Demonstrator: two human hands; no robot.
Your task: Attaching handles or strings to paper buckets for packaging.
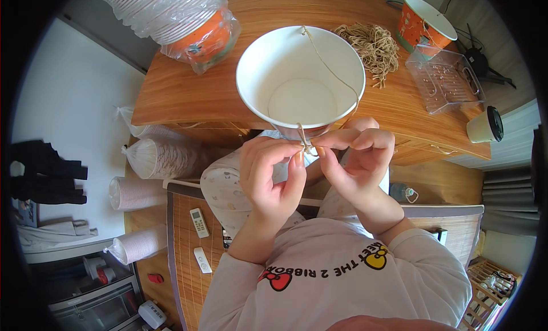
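A large white-lined paper bucket [268, 68] stands at the near edge of the wooden table, its mouth facing me. A thin tan cord [328, 62] runs from the far rim across the opening to the right rim. At the near rim a short end of cord hangs down in a loop. My left hand [271, 171] pinches this cord end between thumb and forefinger. From the other side my right hand [357, 154] pinches it too, the fingertips of both hands almost touching. The knot between them is partly hidden by fingers.
Behind the bucket lies a heap of tan cords [371, 48]. At the right are an orange bucket [425, 25], a clear plastic tray [445, 82] and a lidded cup [485, 125]. A wrapped stack of buckets [200, 39] leans at the far left. Bagged stacks [157, 157] sit below.
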